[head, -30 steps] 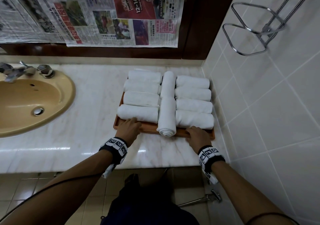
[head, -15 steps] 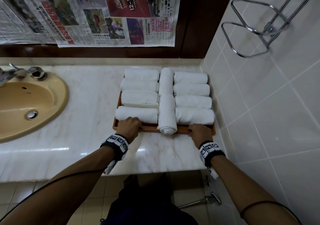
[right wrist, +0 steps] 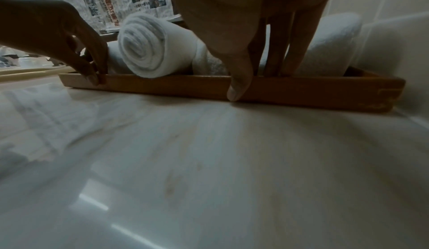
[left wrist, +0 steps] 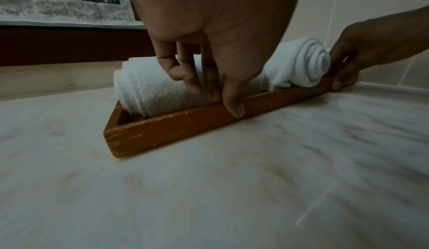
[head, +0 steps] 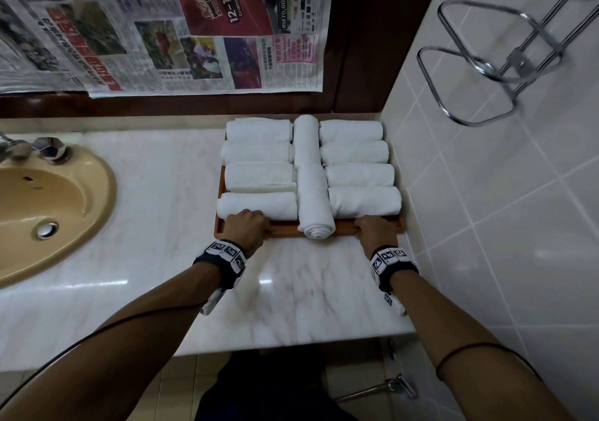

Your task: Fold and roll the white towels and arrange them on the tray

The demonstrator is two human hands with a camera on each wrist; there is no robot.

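Gripping the wooden tray (head: 285,228) by its near rim, we hold it with both hands: the left hand (head: 247,230) pinches the rim toward 7 o'clock of the load, thumb (left wrist: 234,104) on the outer face and fingers (left wrist: 185,76) curled over the edge against the nearest roll, while the right hand (head: 376,233) takes the same rim toward 5 o'clock, thumb (right wrist: 239,86) down the outside and fingers (right wrist: 290,51) standing inside the wall. The tray rests flat on the marble desk (head: 155,258), pushed into the corner with its right side just beside the tiled wall (head: 486,193) and its far end near the wooden ledge at 12 o'clock. Ten rolled white towels (head: 259,174) fill it: four lying crosswise on each side and two end to end along the middle, the nearer middle roll (head: 315,206) overhanging the near rim with its spiral end showing. We judge the tray stiff and moderately heavy when loaded, so the rim is the proper hold, taken at two spread points to keep it level. The towels are soft, light and springy; tilting could let them roll or loosen, and the overhanging roll is most likely to slip. Both forearms reach straight forward, wrists low over the desk, palms down. A beige sink (head: 48,206) lies at 9 o'clock.
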